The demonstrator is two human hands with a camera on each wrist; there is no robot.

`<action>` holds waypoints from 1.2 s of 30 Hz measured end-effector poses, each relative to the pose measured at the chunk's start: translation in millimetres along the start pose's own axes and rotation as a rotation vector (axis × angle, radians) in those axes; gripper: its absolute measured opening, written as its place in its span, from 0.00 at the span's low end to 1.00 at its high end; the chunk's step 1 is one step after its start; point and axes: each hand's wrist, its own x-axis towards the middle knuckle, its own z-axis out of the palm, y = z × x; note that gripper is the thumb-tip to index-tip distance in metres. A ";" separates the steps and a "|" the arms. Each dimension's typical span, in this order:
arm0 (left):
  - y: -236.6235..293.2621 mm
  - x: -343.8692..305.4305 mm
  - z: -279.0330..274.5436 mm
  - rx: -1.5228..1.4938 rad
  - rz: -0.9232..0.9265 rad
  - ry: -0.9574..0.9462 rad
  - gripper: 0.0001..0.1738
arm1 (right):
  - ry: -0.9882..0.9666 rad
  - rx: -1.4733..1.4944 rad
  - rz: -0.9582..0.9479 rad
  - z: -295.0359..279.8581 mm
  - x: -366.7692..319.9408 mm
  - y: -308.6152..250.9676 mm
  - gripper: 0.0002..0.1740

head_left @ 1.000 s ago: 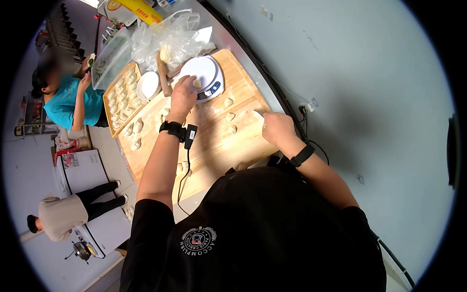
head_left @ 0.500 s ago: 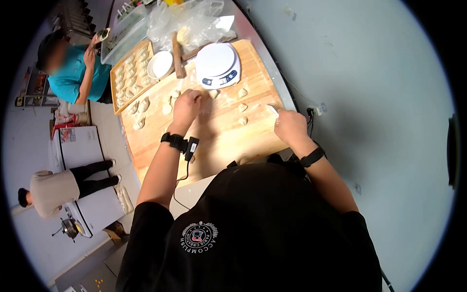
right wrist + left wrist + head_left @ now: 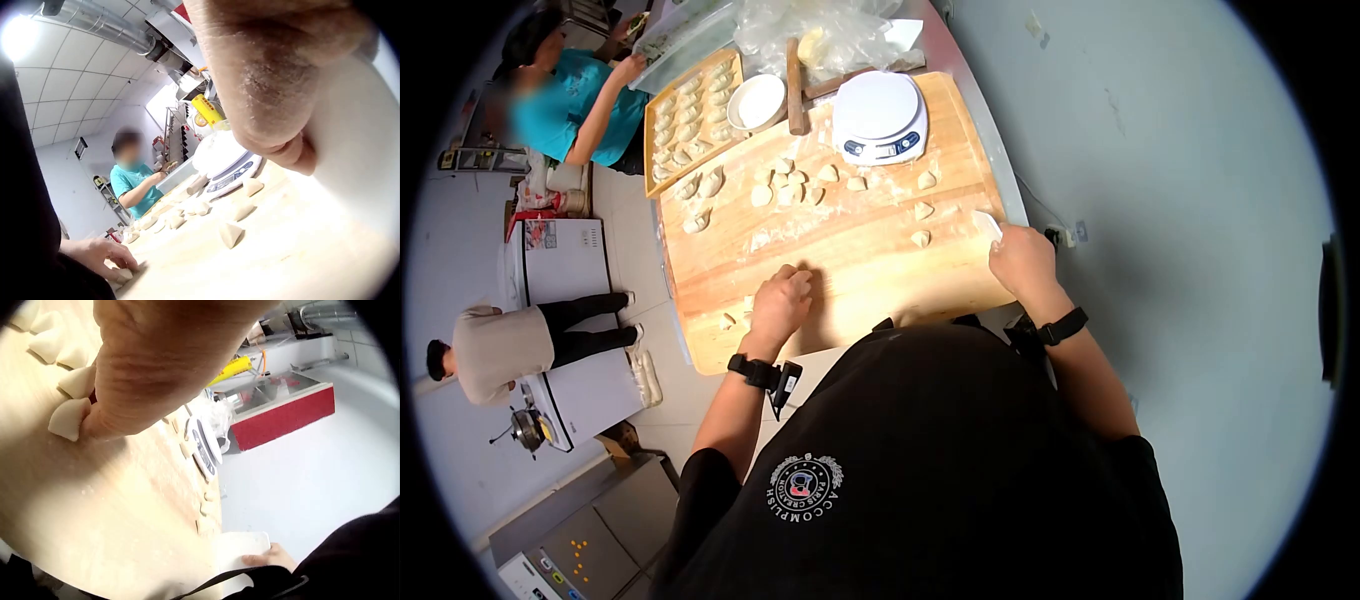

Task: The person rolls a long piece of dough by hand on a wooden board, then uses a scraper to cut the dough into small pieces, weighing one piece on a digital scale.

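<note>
My left hand (image 3: 782,305) is low over the near left part of the wooden board (image 3: 870,270). Its curled fingers pinch a dough piece (image 3: 67,420), and several more pieces lie in a row beside it in the left wrist view. At the board's right edge my right hand (image 3: 1025,262) grips a flat white dough scraper (image 3: 987,226), seen large in the right wrist view. Left of the scraper lie three loose dough pieces (image 3: 924,211). A white kitchen scale (image 3: 880,108) stands farther back, with nothing on its plate.
A tray (image 3: 652,160) of shaped dumplings stands at the back left, next to a white bowl (image 3: 757,102). A wooden rolling pin (image 3: 796,90) and plastic bags (image 3: 840,35) lie behind. Across the table, a person in a turquoise shirt (image 3: 575,110) works; another person stands by a white freezer.
My left hand has left the scale, where a dough piece was, and come back toward the board's near left edge. The scale plate is bare now. My right hand still holds the scraper.
</note>
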 end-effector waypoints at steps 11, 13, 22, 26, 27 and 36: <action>63.4 146.7 -25.4 -0.315 0.220 0.278 0.13 | 0.045 0.013 -0.014 2.2 -3.9 -1.9 0.06; 82.8 186.7 -29.5 -0.259 0.271 0.381 0.14 | 0.060 0.006 -0.015 2.7 -4.2 -0.8 0.05; 80.0 222.2 -5.9 -0.137 0.230 0.566 0.32 | 0.041 0.030 0.006 4.8 -5.9 -2.1 0.06; 55.2 175.1 27.8 -0.035 0.064 0.439 0.31 | 0.053 0.049 -0.002 3.6 -6.5 -1.9 0.06; 50.1 169.5 31.6 0.016 0.096 0.455 0.29 | 0.058 0.059 -0.008 5.0 -6.0 -0.1 0.05; 10.3 161.5 13.5 0.164 -0.048 0.487 0.16 | 0.014 0.074 -0.020 0.8 -3.4 2.1 0.05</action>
